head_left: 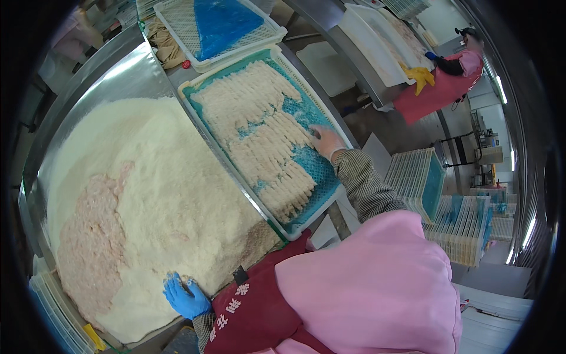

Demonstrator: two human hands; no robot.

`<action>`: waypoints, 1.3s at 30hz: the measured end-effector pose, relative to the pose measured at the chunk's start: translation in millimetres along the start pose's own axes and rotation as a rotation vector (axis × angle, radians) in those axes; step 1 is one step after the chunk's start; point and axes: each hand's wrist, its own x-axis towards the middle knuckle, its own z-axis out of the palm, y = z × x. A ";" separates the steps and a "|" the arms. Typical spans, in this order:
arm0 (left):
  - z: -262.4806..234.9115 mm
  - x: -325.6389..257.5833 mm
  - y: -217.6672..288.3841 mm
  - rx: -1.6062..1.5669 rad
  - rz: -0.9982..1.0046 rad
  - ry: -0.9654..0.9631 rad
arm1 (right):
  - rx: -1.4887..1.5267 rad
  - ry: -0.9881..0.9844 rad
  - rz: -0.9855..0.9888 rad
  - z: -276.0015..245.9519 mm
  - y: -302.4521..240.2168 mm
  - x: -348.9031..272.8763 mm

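Observation:
My left hand [187, 297], in a blue glove, rests at the near edge of a big heap of pale breading crumbs [171, 200]. Its fingers are stretched with the thumb apart, and crumbs cling around the fingertips. A mass of raw pinkish minced-looking meat [91, 242] lies in the heap's left part. My right hand [328, 143], in a clear glove, reaches over a white tray [264, 54] with a teal mesh liner. Thumb and fingers are closed on the end of a crumb-coated meat strip [299, 140]. Several rows of such strips cover much of the liner.
A metal rim [236, 187] divides the crumb table from the tray. Behind it stands another white tray [171, 17] with a blue plastic sheet [224, 26]. Stacked crates [451, 227] rise on the right. Further back, a person in a pink apron [433, 88] works beside a white trough [377, 50].

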 end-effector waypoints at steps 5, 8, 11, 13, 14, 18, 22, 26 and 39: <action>0.5 0.5 -0.7 0.015 0.017 0.014 | 0.214 0.188 -0.020 0.2 -47.0 51.5; 0.8 0.0 -1.8 0.009 0.016 0.015 | 0.260 0.134 0.165 -6.4 -87.6 78.7; -0.1 0.7 -1.0 0.007 0.007 0.012 | 0.222 0.102 0.266 -12.3 -113.8 93.9; -1.5 2.2 0.7 -0.006 0.006 0.003 | 0.199 0.041 0.285 -9.7 -102.7 118.7; -1.8 2.7 0.9 -0.004 -0.003 -0.008 | 0.185 0.007 0.294 -7.0 -95.7 127.5; -4.7 1.1 4.0 0.001 -0.041 -0.041 | 0.071 0.001 0.231 -14.5 -78.0 128.7; -5.0 4.2 5.7 0.002 -0.042 -0.050 | 0.100 0.093 0.146 -12.8 -61.8 121.8; -5.6 2.9 3.4 0.027 -0.025 -0.043 | 0.171 0.083 0.030 -14.3 -78.6 110.0; -1.3 2.3 2.8 0.018 0.011 -0.007 | 0.142 -0.079 0.131 5.6 5.8 24.5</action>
